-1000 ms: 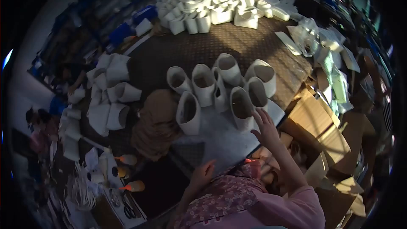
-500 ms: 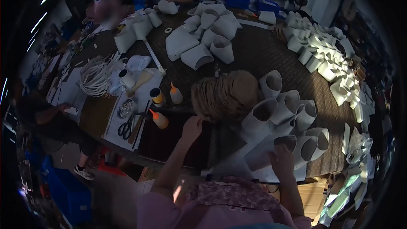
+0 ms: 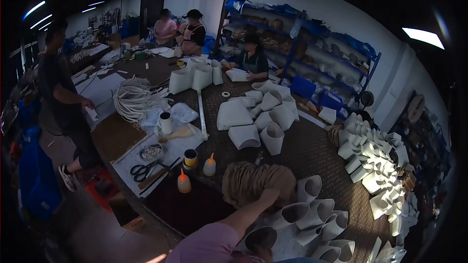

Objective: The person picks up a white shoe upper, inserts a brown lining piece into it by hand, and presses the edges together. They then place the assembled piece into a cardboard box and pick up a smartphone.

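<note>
My left hand (image 3: 269, 197) reaches onto the stack of thin brown folded pieces (image 3: 248, 182); its fingers are hidden in shadow against the pile. At the bottom edge of the view, my right hand (image 3: 264, 253) is partly visible, closed on the side of a white, open-mouthed sleeve-like piece (image 3: 251, 243). The dark hollow of that piece faces up. Close to its right stand several similar white pieces (image 3: 317, 213) with oval openings. Two squeeze bottles with orange tips (image 3: 184, 184) stand left of the brown stack, near a dark jar with a yellow band (image 3: 190, 158).
Scissors (image 3: 141, 171), a bundle of white strips (image 3: 136, 98) and a white container (image 3: 166, 124) lie to the left. More white pieces (image 3: 236, 113) fill the middle; sunlit rows (image 3: 375, 165) line the right. A person with a phone (image 3: 63, 83) stands left; others work across the table.
The view has tilted up, showing more of the room. My left hand has moved right onto the brown stack. My right hand has shifted left and towards me with the white piece.
</note>
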A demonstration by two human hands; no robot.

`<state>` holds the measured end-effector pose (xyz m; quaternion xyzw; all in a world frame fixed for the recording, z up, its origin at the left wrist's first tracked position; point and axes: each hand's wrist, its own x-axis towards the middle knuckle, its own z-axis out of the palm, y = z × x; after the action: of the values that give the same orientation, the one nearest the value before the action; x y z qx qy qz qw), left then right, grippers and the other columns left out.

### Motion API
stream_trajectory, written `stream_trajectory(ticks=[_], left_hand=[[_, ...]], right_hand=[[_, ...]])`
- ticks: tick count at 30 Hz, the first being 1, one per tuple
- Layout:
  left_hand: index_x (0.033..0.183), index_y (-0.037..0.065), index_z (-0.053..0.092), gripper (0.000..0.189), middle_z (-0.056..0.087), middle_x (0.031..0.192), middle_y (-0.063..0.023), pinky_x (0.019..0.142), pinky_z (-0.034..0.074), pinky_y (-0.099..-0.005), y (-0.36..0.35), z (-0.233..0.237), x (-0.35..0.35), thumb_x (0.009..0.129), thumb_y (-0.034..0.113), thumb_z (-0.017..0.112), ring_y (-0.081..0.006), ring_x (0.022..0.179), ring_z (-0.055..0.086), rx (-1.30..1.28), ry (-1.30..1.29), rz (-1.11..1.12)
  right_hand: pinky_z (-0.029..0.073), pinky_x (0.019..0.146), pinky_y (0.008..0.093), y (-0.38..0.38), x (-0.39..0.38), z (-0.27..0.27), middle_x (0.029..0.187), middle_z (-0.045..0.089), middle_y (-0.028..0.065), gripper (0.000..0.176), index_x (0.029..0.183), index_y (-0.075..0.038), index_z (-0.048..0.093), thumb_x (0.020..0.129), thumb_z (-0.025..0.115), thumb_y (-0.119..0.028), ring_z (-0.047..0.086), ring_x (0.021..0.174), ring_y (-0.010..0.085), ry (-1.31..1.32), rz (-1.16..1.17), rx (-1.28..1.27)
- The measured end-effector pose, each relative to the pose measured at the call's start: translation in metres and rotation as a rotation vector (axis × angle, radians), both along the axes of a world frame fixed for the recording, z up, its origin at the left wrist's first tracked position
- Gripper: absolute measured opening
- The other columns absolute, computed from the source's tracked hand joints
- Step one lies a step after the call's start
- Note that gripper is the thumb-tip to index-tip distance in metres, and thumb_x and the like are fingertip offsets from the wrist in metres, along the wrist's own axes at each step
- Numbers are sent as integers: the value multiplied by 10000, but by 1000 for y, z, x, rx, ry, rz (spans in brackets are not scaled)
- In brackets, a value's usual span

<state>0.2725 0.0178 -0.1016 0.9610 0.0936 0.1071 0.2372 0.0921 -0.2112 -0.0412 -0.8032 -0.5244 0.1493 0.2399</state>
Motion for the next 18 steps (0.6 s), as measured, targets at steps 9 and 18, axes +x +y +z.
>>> stream_trajectory(ticks=[9, 18], left_hand=[[1022, 38, 652, 184, 674, 957, -149, 667, 501, -401, 34, 10, -31, 913, 174, 592, -272, 856, 665, -662, -318, 334], [1492, 66, 256, 710, 377, 1472, -114, 1005, 460, -426, 53, 17, -316, 858, -30, 559, -279, 1336, 421, -1698, -218, -98]], right_hand=[[429, 921, 480, -8, -12, 0, 1129, 546, 174, 440, 1124, -72, 603, 700, 706, -129, 529, 1061, 384, -15, -108, 176], [416, 946, 481, -25, -30, -11, 1184, 518, 181, 528, 1184, -80, 584, 676, 723, -129, 493, 1114, 399, -60, -184, 326]])
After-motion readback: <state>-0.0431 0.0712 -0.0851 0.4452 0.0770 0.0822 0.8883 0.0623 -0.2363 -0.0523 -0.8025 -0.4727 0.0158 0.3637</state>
